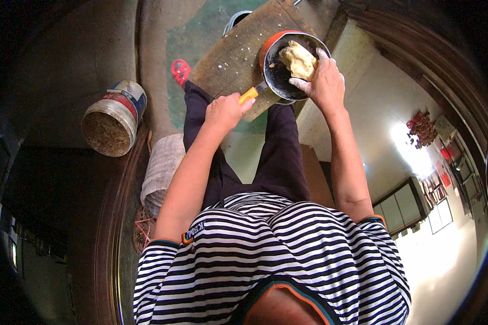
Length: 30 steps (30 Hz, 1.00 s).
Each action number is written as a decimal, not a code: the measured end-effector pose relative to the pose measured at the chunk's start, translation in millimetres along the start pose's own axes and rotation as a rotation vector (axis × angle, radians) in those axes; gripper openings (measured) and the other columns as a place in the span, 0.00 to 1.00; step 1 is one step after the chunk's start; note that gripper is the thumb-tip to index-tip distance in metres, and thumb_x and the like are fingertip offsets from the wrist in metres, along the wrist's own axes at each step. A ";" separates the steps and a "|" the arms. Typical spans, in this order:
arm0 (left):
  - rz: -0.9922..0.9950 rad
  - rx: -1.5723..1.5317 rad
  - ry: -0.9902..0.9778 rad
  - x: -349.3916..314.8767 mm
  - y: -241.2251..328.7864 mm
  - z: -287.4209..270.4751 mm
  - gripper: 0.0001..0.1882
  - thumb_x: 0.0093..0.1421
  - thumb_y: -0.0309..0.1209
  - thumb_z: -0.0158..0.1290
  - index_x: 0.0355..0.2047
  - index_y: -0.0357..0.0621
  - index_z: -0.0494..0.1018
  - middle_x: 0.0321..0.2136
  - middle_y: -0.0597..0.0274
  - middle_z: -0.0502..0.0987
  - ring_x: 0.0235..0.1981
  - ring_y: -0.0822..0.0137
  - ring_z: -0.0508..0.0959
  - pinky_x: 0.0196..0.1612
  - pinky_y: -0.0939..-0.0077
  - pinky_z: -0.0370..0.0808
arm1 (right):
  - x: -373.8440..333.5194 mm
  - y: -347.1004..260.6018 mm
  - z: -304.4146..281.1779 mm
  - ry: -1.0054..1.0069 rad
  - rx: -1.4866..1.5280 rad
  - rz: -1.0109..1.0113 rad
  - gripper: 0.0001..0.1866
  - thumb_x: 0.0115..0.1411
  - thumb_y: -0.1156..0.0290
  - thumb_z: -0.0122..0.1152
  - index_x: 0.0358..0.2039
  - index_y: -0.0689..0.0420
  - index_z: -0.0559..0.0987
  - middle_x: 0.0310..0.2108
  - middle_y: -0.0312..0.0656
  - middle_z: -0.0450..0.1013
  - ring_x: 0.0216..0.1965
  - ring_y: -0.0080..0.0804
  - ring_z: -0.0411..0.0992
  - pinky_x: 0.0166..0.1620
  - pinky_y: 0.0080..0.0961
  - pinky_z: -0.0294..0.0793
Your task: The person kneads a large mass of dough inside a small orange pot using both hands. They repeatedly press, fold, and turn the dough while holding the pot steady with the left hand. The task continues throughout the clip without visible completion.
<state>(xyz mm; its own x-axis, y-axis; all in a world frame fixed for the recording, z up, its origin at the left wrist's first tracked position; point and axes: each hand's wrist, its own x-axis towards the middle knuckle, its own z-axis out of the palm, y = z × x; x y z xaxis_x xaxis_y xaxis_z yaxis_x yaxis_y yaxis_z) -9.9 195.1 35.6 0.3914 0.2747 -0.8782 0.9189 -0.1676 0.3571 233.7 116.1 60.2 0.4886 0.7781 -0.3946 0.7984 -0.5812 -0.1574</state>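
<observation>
- The yellow-orange handle [248,96] of a red-sided pan [277,85] is gripped by the left hand [226,112], whose fingers are closed around it.
- A pale yellow lump of dough [299,60] is contained in the pan, against its dark interior.
- The right hand [327,82] is placed over the pan's right side, with thumb and fingertips spread around the dough and marked with white powder; whether the dough is clasped cannot be told.
- A wooden board [230,62], dotted with white specks, is partly covered by the pan; whether the pan is supported by it cannot be told.
- A red shoe [180,72] is seen beside the board's left edge.
- A dirty plastic bucket [111,122] is seen farther left.
</observation>
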 end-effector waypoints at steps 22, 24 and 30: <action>-0.043 -0.043 -0.107 1.8 1.8 -6.3 0.31 0.61 0.61 0.45 0.38 0.44 0.76 0.32 0.41 0.79 0.39 0.41 0.78 0.42 0.48 0.73 | 41.6 -15.2 71.1 0.074 0.007 -0.121 0.30 0.41 0.52 0.69 0.48 0.42 0.77 0.44 0.38 0.74 0.43 0.41 0.74 0.44 0.41 0.74; -0.046 -0.049 -0.112 3.3 -0.6 -5.6 0.30 0.61 0.61 0.45 0.38 0.44 0.76 0.32 0.41 0.79 0.39 0.41 0.78 0.42 0.48 0.73 | 43.0 -13.4 78.8 0.117 0.003 -0.155 0.30 0.40 0.53 0.70 0.47 0.42 0.77 0.44 0.37 0.74 0.43 0.40 0.73 0.44 0.42 0.72; -0.043 -0.028 -0.130 7.5 2.1 -6.3 0.29 0.61 0.60 0.45 0.36 0.44 0.76 0.31 0.41 0.79 0.37 0.41 0.78 0.40 0.48 0.73 | 48.4 -5.3 93.4 0.159 0.005 -0.198 0.29 0.37 0.51 0.72 0.43 0.42 0.78 0.41 0.36 0.72 0.44 0.40 0.70 0.43 0.42 0.70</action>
<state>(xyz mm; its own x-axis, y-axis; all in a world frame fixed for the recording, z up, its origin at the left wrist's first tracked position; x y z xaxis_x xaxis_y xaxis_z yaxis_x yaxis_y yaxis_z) -4.8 202.9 31.7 0.3433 0.1561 -0.9262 0.9366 -0.1308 0.3251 220.3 134.6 -42.6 0.3728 0.9042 -0.2084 0.8824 -0.4150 -0.2217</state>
